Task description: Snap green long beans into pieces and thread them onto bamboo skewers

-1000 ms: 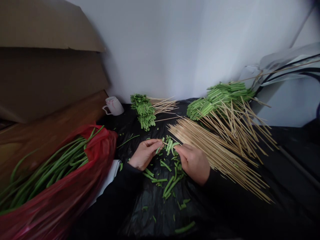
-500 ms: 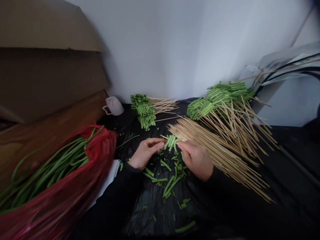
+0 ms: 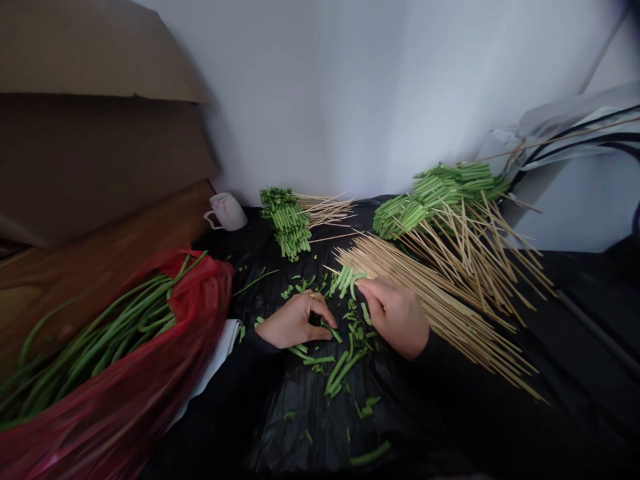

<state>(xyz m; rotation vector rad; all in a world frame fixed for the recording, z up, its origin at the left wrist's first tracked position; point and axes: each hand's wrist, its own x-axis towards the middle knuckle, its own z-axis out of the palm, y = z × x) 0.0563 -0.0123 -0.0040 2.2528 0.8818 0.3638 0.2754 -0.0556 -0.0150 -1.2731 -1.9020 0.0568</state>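
Note:
My right hand [image 3: 395, 317] is closed in a pinch on a bamboo skewer threaded with several short green bean pieces [image 3: 344, 280]. The skewer's pointed tip sticks out to the left of the pieces. My left hand [image 3: 300, 321] is low over the black sheet, thumb and index finger apart around a loose bean piece [image 3: 334, 331], which lies where it was. More cut bean pieces [image 3: 345, 373] are scattered on the sheet between and below my hands.
Loose bamboo skewers [image 3: 450, 307] lie right of my right hand. Bean-loaded skewers are stacked in a left pile [image 3: 287, 227] and a right pile [image 3: 445, 197] by the wall. At left are a red bag [image 3: 210, 287] of long beans, a mug [image 3: 228, 212] and a cardboard box [image 3: 100, 147].
My left hand has left the skewer's tip and moved down to a loose bean piece, its fingers parting. My right hand keeps the skewer in nearly the same place.

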